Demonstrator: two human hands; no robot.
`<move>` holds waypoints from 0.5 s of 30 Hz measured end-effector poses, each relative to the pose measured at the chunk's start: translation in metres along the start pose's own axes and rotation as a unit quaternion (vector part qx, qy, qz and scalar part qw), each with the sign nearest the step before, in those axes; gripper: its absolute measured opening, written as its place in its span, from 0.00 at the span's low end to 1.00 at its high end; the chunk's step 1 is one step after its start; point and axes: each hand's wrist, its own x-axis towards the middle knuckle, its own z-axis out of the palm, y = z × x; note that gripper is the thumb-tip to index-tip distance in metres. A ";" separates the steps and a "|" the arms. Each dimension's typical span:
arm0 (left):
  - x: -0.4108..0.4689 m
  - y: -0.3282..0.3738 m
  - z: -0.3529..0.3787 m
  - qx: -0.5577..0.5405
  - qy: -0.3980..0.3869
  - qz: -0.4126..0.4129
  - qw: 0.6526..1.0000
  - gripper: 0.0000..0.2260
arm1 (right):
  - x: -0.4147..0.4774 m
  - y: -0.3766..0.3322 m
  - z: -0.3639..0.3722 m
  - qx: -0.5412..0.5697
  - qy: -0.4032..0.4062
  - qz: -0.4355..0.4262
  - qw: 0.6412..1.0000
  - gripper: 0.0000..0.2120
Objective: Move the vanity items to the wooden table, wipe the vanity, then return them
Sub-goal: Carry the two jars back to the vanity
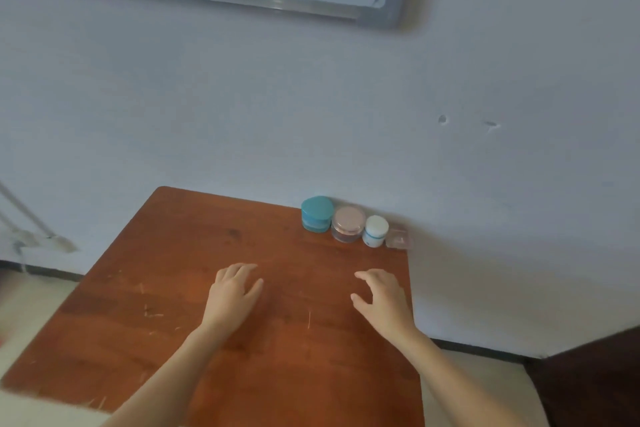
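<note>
Four vanity items stood in a row at the far right edge of the wooden surface (173, 288), against the wall: a teal jar (317, 213), a pink jar (348, 224), a white jar (375, 230) and a small clear box (398, 236) at the corner, each touching or just beside the next. The left hand (232, 291) and right hand (381, 298) hovered low over the middle of the surface, both empty, fingers (242, 269) apart and loosely bent. The move-out step looked done; whether the vanity was wiped could not be told. If returning came next, the right hand would need to reach forward and close round one jar without toppling its neighbours.
</note>
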 end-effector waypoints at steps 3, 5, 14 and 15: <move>0.032 0.010 0.005 0.003 -0.017 0.022 1.000 0.18 | 0.025 -0.007 -0.003 -0.023 0.000 0.005 1.000 0.20; 0.052 0.018 0.009 -0.005 -0.018 0.037 0.999 0.18 | 0.048 -0.013 -0.008 -0.042 0.019 0.008 0.999 0.20; 0.132 0.063 0.037 -0.014 -0.047 0.133 0.990 0.25 | 0.130 -0.026 -0.002 -0.112 0.041 0.052 0.991 0.20; 0.140 0.066 0.041 -0.013 -0.054 0.139 0.989 0.26 | 0.137 -0.026 0.001 -0.122 0.039 0.054 0.990 0.20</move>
